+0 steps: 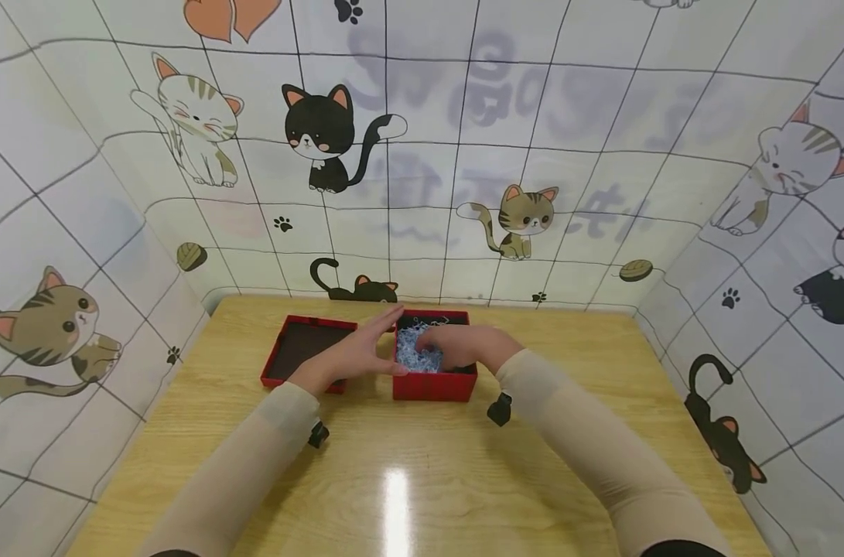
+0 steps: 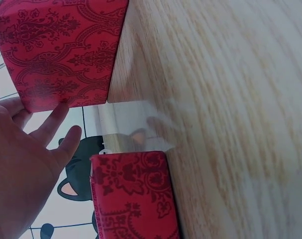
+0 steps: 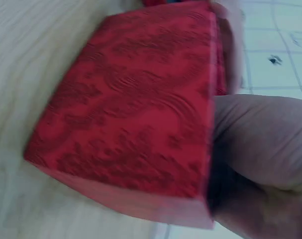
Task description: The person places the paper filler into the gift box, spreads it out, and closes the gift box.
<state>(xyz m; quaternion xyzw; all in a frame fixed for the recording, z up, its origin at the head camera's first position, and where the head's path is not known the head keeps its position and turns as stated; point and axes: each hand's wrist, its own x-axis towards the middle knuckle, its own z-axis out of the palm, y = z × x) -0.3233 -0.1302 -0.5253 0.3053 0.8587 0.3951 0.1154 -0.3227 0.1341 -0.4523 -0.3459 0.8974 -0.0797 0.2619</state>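
Observation:
A red patterned box (image 1: pixel 433 387) stands without a lid on the wooden table, dark inside and filled with pale blue shredded paper (image 1: pixel 409 348). Spread along the box's left side is my left hand (image 1: pixel 355 354), thumb near the front corner and fingers toward the back. In the left wrist view, the fingers of the left hand (image 2: pixel 26 154) touch the red side wall. My right hand (image 1: pixel 463 346) reaches over the right rim with bent fingers down in the shreds; the fingertips are hidden. The right wrist view shows the right hand (image 3: pixel 265 144) entering the box (image 3: pixel 136 99).
Left of the box lies its red lid (image 1: pixel 271 363), dark inside facing up and partly covered by the left hand. The wooden table (image 1: pixel 422 464) ends at a wall sheet (image 1: pixel 422 178) printed with cats, which also rises on both sides.

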